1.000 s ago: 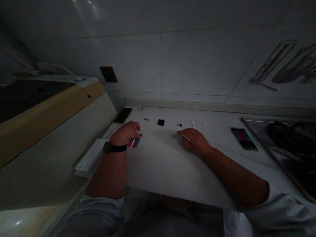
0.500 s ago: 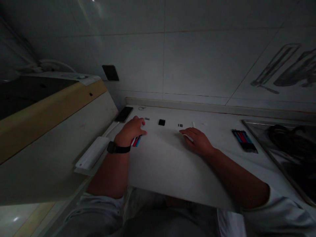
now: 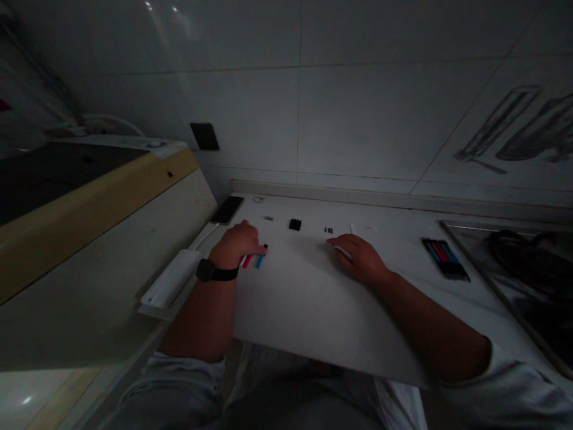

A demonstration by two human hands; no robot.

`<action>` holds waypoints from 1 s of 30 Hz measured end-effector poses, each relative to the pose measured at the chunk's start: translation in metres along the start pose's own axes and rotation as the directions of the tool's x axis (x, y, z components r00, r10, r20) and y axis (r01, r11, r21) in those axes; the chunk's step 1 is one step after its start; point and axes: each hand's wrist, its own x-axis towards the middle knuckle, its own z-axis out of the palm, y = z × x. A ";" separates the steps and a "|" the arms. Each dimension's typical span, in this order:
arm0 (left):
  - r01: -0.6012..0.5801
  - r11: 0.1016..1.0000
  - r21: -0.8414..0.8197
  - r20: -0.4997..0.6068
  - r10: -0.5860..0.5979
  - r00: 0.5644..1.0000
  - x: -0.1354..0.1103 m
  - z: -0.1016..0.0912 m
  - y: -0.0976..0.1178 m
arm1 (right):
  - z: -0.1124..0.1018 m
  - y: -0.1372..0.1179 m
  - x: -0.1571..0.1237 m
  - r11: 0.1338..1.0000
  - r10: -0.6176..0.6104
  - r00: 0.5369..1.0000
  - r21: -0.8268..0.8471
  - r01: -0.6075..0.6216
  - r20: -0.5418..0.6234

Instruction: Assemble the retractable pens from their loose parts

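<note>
My left hand [image 3: 235, 245], with a black watch on the wrist, rests curled on the white counter [image 3: 304, 298] over a small bunch of red, white and blue pens [image 3: 253, 260]; its fingers pinch the blue one by its black tip. My right hand [image 3: 360, 257] lies on the counter to the right with fingers curled loosely over a thin white pen-like piece [image 3: 342, 251]. Ahead of the hands lie small black parts [image 3: 294, 224], a tiny dark piece [image 3: 328, 230] and a small coil-like bit [image 3: 268, 218].
A dark phone [image 3: 228, 209] lies at the counter's back left. A black tray of coloured pens [image 3: 444, 257] sits at the right, beside a steel sink [image 3: 514, 269]. A white bar [image 3: 172, 280] lies on the left edge by a tall cabinet side [image 3: 102, 269]. Tiled wall behind.
My left hand went forward over the pens, then drew back slightly; the blue pen now sticks out further right from under it. My right hand has barely moved.
</note>
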 end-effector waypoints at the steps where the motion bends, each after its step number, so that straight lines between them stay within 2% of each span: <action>1: -0.011 0.999 0.031 0.033 0.010 0.999 -0.002 0.001 0.006 | 0.000 0.000 0.000 1.000 0.001 1.000 0.001 -0.001 0.000; 3: -0.079 0.996 0.046 0.039 0.077 0.996 -0.007 0.005 0.023 | 0.001 0.000 0.000 1.000 0.003 1.000 0.001 -0.003 -0.002; 5: -0.192 0.981 -0.004 0.029 0.193 0.981 -0.011 0.008 0.039 | 0.001 -0.001 0.000 1.000 0.003 1.000 -0.003 -0.003 0.000; 7: -0.291 0.955 -0.063 -0.005 0.291 0.957 -0.013 0.009 0.046 | 0.001 -0.002 0.001 1.000 -0.003 1.000 -0.007 0.003 0.006; 8: -0.290 0.954 -0.071 -0.041 0.288 0.957 -0.014 0.008 0.045 | 0.001 -0.003 0.001 1.000 -0.007 1.000 -0.009 0.007 0.010; 9: -0.257 0.964 -0.062 -0.088 0.251 0.964 -0.014 0.006 0.040 | 0.000 -0.004 0.001 1.000 -0.010 1.000 -0.010 0.010 0.013; 12: -0.040 0.999 0.016 -0.188 0.042 0.981 -0.013 -0.003 0.020 | 0.000 -0.004 0.001 1.000 -0.014 1.000 -0.012 0.014 0.013; 14: 0.038 0.997 0.067 -0.112 -0.030 0.993 -0.012 -0.006 0.011 | 0.001 -0.002 0.001 1.000 -0.017 1.000 -0.012 0.017 0.011; 16: 0.024 0.997 0.079 -0.020 -0.023 1.000 -0.012 -0.005 0.013 | 0.003 -0.001 0.001 1.000 -0.023 1.000 -0.013 0.023 0.014; 18: -0.068 0.996 0.057 0.027 0.067 0.997 -0.011 0.000 0.024 | 0.004 0.000 0.001 0.999 -0.030 0.999 -0.013 0.030 0.022; 20: -0.197 0.980 0.021 0.028 0.196 0.980 -0.011 0.006 0.041 | 0.005 -0.002 0.002 0.999 -0.031 0.999 -0.012 0.032 0.031; 22: -0.349 0.935 -0.067 -0.040 0.347 0.937 -0.011 0.012 0.058 | 0.004 -0.005 0.002 1.000 -0.029 0.999 -0.010 0.030 0.032; 24: -0.489 0.854 -0.177 -0.142 0.469 0.871 -0.011 0.017 0.073 | 0.002 -0.010 0.003 1.000 -0.026 1.000 -0.004 0.026 0.017; 26: -0.564 0.776 -0.283 -0.224 0.518 0.826 -0.012 0.020 0.083 | 0.001 -0.014 0.004 1.000 -0.027 1.000 0.015 0.027 -0.006; 30: -0.623 0.691 -0.367 -0.342 0.523 0.781 -0.013 0.026 0.098 | 0.000 -0.022 0.006 0.998 -0.048 0.995 0.046 0.052 -0.083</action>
